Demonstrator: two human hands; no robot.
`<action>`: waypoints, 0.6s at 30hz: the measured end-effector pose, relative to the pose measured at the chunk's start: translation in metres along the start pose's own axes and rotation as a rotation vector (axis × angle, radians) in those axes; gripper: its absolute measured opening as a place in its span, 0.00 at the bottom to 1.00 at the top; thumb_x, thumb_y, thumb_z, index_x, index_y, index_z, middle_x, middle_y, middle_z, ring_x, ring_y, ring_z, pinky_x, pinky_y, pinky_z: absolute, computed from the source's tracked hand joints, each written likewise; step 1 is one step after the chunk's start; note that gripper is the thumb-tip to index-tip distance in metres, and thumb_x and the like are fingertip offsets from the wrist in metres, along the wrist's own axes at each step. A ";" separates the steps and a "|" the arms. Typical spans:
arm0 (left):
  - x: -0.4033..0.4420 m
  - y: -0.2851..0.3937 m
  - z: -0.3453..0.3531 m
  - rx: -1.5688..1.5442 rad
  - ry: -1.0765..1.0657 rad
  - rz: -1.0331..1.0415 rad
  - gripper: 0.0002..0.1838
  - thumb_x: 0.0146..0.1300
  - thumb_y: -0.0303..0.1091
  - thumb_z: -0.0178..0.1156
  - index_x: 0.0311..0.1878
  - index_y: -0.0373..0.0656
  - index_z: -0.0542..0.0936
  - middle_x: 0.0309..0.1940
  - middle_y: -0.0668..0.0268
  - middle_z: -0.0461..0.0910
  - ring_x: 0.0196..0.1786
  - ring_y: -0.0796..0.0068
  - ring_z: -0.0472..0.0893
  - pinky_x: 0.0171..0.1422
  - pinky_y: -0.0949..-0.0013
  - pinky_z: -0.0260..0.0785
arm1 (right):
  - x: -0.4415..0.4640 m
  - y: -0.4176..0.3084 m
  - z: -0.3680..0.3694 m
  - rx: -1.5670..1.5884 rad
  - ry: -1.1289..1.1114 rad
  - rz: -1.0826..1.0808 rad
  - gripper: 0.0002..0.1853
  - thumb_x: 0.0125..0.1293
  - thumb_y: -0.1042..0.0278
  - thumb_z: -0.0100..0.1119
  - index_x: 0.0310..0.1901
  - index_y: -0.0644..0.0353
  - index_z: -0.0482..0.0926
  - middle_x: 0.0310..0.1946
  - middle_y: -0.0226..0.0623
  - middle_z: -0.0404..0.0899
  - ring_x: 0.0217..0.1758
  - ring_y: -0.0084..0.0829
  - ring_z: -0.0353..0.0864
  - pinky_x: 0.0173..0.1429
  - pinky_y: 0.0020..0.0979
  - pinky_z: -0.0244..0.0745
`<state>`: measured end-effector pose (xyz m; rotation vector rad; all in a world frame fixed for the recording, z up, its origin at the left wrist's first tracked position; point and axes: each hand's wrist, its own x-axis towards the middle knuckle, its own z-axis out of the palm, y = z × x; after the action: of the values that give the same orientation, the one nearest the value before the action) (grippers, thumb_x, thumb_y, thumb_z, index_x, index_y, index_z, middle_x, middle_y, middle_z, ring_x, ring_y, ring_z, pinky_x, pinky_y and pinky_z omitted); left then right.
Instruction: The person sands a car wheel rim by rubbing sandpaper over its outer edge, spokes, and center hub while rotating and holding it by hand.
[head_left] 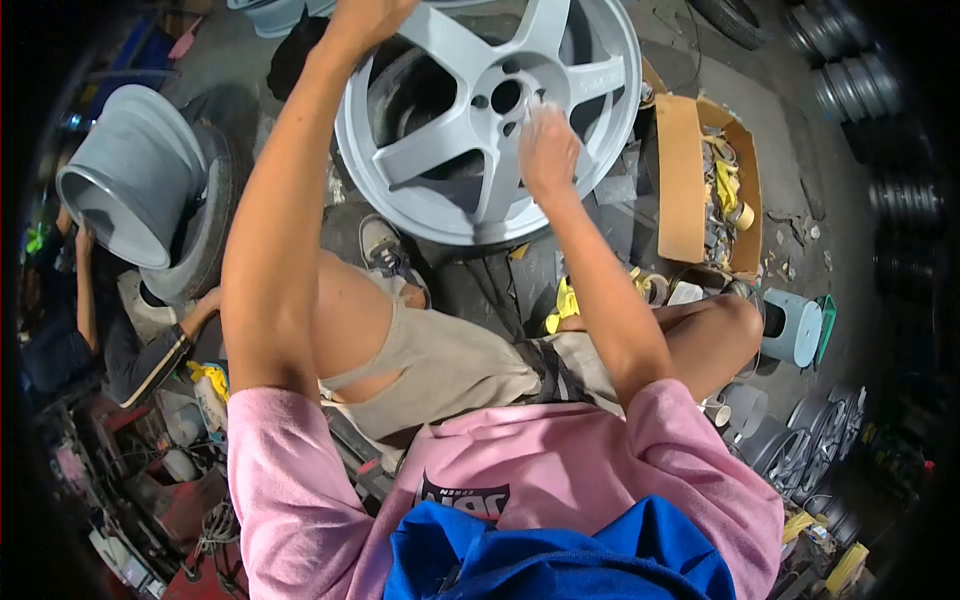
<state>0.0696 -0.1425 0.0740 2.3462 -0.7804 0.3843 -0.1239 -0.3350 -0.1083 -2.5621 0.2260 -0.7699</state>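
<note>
A grey-painted alloy wheel rim (432,146) lies face up in front of me, with a dark tyre (395,95) visible through its spokes. My left hand (378,14) is at the wheel's far left edge, cut off by the top of the view, so its fingers are hidden. Over the lower right of the hub is my right hand (548,150), slightly blurred. Its fingers are bunched against the face near the bolt holes, with something small and pale at their tips that I cannot make out.
To the right stands an open cardboard box (682,190) of odds and ends, near a light-blue bucket (795,328). Another grey rim (135,180) leans on a tyre at left, beside another person's arm (86,290). Stacked rims (860,85) line the far right.
</note>
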 end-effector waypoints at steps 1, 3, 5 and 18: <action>0.005 0.001 -0.003 0.012 0.015 0.013 0.24 0.70 0.49 0.66 0.41 0.31 0.86 0.34 0.38 0.84 0.42 0.34 0.83 0.46 0.44 0.74 | -0.002 0.000 -0.003 -0.003 0.014 -0.012 0.17 0.66 0.72 0.62 0.56 0.64 0.83 0.42 0.51 0.82 0.46 0.55 0.85 0.48 0.50 0.80; 0.003 -0.001 -0.001 0.030 0.025 0.022 0.24 0.69 0.49 0.66 0.40 0.30 0.86 0.34 0.38 0.84 0.42 0.34 0.83 0.46 0.44 0.74 | -0.019 0.002 -0.005 -0.039 -0.035 0.064 0.17 0.66 0.73 0.62 0.56 0.63 0.83 0.42 0.50 0.82 0.46 0.54 0.85 0.47 0.50 0.79; -0.006 -0.006 0.005 0.054 0.011 0.022 0.25 0.69 0.50 0.66 0.38 0.30 0.85 0.33 0.38 0.83 0.41 0.34 0.83 0.45 0.44 0.73 | -0.012 0.017 0.003 -0.095 0.011 0.027 0.17 0.67 0.73 0.61 0.57 0.62 0.83 0.42 0.49 0.82 0.45 0.54 0.85 0.46 0.50 0.79; -0.004 -0.010 0.007 0.003 0.015 0.031 0.23 0.68 0.47 0.68 0.36 0.30 0.85 0.33 0.37 0.83 0.42 0.34 0.83 0.44 0.45 0.74 | 0.022 0.002 0.011 0.043 0.122 -0.050 0.21 0.68 0.74 0.60 0.62 0.63 0.79 0.49 0.46 0.82 0.43 0.53 0.87 0.46 0.47 0.83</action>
<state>0.0731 -0.1392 0.0618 2.3339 -0.8102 0.4160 -0.0994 -0.3392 -0.1067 -2.4914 0.1826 -0.9411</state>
